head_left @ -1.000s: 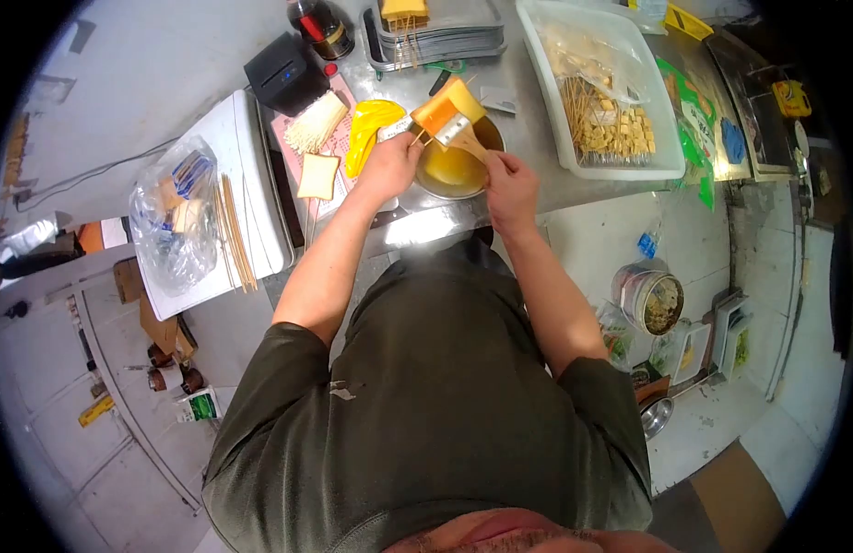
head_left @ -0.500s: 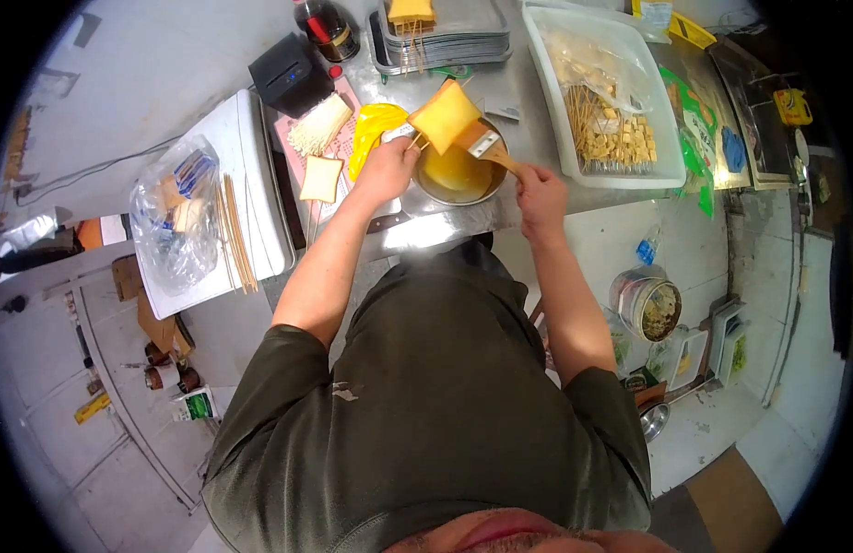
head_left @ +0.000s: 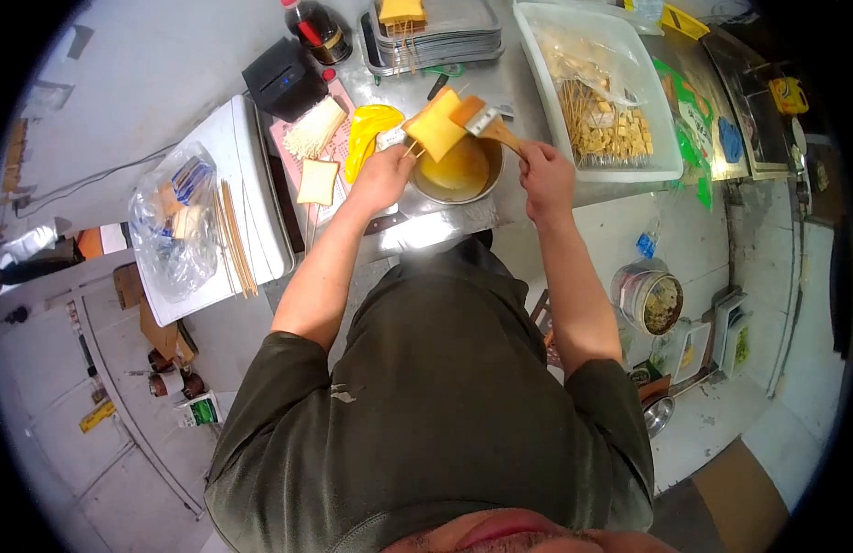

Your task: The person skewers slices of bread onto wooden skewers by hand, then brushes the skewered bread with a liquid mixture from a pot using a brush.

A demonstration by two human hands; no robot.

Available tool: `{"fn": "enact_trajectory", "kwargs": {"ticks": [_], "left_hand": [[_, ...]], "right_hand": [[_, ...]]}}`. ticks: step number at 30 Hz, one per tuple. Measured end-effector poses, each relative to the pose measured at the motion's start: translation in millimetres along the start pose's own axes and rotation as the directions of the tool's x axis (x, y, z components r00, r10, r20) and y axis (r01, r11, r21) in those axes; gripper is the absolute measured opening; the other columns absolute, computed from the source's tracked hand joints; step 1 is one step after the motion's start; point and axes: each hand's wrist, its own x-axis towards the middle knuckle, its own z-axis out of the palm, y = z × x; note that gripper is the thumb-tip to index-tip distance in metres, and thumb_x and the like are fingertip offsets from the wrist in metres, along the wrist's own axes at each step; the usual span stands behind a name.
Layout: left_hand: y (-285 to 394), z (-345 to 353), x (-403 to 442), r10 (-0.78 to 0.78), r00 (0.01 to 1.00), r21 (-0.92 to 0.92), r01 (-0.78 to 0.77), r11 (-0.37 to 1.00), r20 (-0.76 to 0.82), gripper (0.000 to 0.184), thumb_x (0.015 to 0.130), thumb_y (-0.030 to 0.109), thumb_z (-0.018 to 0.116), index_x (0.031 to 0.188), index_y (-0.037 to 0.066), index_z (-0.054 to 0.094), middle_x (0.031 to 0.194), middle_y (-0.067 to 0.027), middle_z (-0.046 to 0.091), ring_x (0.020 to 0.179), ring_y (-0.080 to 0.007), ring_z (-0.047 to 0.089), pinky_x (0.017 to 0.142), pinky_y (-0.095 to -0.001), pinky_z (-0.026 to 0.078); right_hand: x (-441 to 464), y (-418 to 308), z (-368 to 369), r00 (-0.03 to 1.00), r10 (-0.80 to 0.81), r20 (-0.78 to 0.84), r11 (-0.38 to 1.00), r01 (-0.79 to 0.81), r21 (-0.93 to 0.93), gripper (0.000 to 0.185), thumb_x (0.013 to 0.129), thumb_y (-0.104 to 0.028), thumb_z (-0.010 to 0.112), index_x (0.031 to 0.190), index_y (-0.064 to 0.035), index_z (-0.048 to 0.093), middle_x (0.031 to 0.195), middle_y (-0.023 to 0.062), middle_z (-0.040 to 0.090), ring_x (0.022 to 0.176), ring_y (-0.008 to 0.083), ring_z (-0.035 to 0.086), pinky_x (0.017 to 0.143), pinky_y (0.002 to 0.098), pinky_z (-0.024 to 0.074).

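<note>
My left hand [head_left: 384, 177] is closed on the thin sticks of a skewered bread slice [head_left: 434, 131], which is yellow on its upper face. In my right hand [head_left: 547, 178] is the wooden handle of a flat brush [head_left: 486, 123], its bristles against the slice's right side. Below both lies a metal pot [head_left: 457, 198] with yellow liquid [head_left: 456, 172] in it. A yellow bag [head_left: 369, 129] is beside my left hand. Left of that hand, a paler skewered slice [head_left: 317, 182] rests by a bundle of pale thin strands [head_left: 316, 127].
Stacked metal trays [head_left: 435, 53] hold another skewered slice at the back. A white bin [head_left: 600, 172] of skewered cubes stands right. On the left are a black box [head_left: 283, 77], a dark bottle [head_left: 317, 34], and a white lid-like surface [head_left: 258, 198] with sticks [head_left: 235, 235] and a plastic bag [head_left: 173, 244].
The brush has gone from the front of the slice to its right side, and my right hand has moved right. The slice has tilted in my left hand, showing its yellow face.
</note>
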Motion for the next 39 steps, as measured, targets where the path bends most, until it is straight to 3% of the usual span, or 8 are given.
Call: {"fn": "enact_trajectory", "kwargs": {"ticks": [6, 13, 20, 22, 25, 28, 31, 39], "left_hand": [[4, -1, 2, 0.011, 1.000, -0.017, -0.011, 1.000, -0.014, 0.029, 0.096, 0.028, 0.051, 0.090, 0.001, 0.062, 0.069, -0.0105, 0.061, 0.061, -0.0222, 0.060, 0.062, -0.0359, 0.048], [4, 1, 6, -0.024, 1.000, -0.041, 0.024, 0.999, 0.016, 0.028, 0.095, 0.027, 0.052, 0.089, 0.001, 0.061, 0.067, -0.0089, 0.060, 0.058, -0.0195, 0.059, 0.059, -0.0345, 0.048], [12, -14, 7, -0.080, 0.996, -0.066, 0.079, 0.995, -0.026, 0.031, 0.094, 0.028, 0.051, 0.097, 0.000, 0.064, 0.081, -0.0210, 0.065, 0.080, -0.0343, 0.064, 0.074, -0.0411, 0.049], [4, -13, 7, -0.062, 0.997, -0.057, 0.060, 0.997, -0.044, 0.030, 0.094, 0.028, 0.052, 0.091, -0.001, 0.062, 0.071, -0.0131, 0.063, 0.068, -0.0258, 0.062, 0.067, -0.0378, 0.048], [2, -11, 10, -0.069, 0.996, -0.040, 0.067, 0.997, -0.053, 0.030, 0.094, 0.028, 0.052, 0.093, -0.001, 0.062, 0.072, -0.0142, 0.063, 0.069, -0.0261, 0.063, 0.067, -0.0382, 0.049], [21, -14, 4, -0.048, 0.999, -0.008, 0.048, 0.999, -0.026, 0.031, 0.093, 0.028, 0.050, 0.100, 0.001, 0.064, 0.086, -0.0263, 0.065, 0.085, -0.0406, 0.065, 0.077, -0.0455, 0.050], [20, -9, 11, -0.051, 0.999, 0.019, 0.051, 0.998, -0.013, 0.031, 0.093, 0.028, 0.050, 0.101, 0.002, 0.065, 0.089, -0.0276, 0.065, 0.088, -0.0427, 0.064, 0.079, -0.0469, 0.050], [27, -18, 8, -0.014, 1.000, 0.019, 0.014, 1.000, 0.003, 0.029, 0.094, 0.026, 0.051, 0.101, 0.001, 0.064, 0.089, -0.0272, 0.064, 0.089, -0.0427, 0.063, 0.079, -0.0466, 0.049]], "right_hand": [[18, 26, 5, 1.000, -0.006, -0.015, 0.987, 0.003, -0.163, 0.012, 0.085, -0.012, 0.064, 0.082, -0.0002, 0.067, 0.059, -0.0022, 0.052, 0.047, 0.0057, 0.042, 0.043, 0.0220, 0.0296], [-2, 8, 16, 0.999, -0.034, -0.011, 0.999, 0.034, -0.029, 0.014, 0.087, -0.013, 0.066, 0.083, 0.0009, 0.068, 0.061, -0.0023, 0.053, 0.048, 0.0052, 0.043, 0.044, 0.0222, 0.0316], [-3, 29, -12, 0.992, -0.123, -0.018, 0.914, 0.106, -0.392, 0.020, 0.087, -0.016, 0.066, 0.094, 0.0023, 0.071, 0.062, -0.0006, 0.056, 0.052, 0.0083, 0.048, 0.048, 0.0253, 0.0369], [-9, 5, -20, 0.963, -0.269, 0.019, 0.828, 0.242, -0.506, 0.020, 0.087, -0.017, 0.065, 0.094, 0.0015, 0.071, 0.061, 0.0025, 0.059, 0.050, 0.0130, 0.051, 0.049, 0.0280, 0.0385], [-13, -23, -5, 0.645, -0.712, 0.278, 0.334, 0.659, -0.674, 0.019, 0.087, -0.017, 0.065, 0.095, -0.0001, 0.070, 0.063, 0.0076, 0.061, 0.052, 0.0232, 0.056, 0.050, 0.0332, 0.0418], [-14, -21, 19, 0.505, -0.626, 0.594, -0.062, 0.727, -0.684, 0.008, 0.082, -0.012, 0.060, 0.080, -0.0047, 0.061, 0.067, 0.0094, 0.061, 0.062, 0.0312, 0.060, 0.054, 0.0384, 0.0470], [-32, -1, 38, 0.355, -0.567, 0.744, -0.196, 0.819, -0.540, 0.005, 0.079, -0.012, 0.059, 0.077, -0.0092, 0.055, 0.064, 0.0050, 0.054, 0.059, 0.0267, 0.059, 0.052, 0.0380, 0.0459], [-30, -28, 27, 0.396, -0.601, 0.694, -0.267, 0.719, -0.642, 0.017, 0.079, -0.010, 0.059, 0.095, -0.0072, 0.064, 0.066, 0.0038, 0.053, 0.058, 0.0230, 0.057, 0.053, 0.0369, 0.0450]]}}
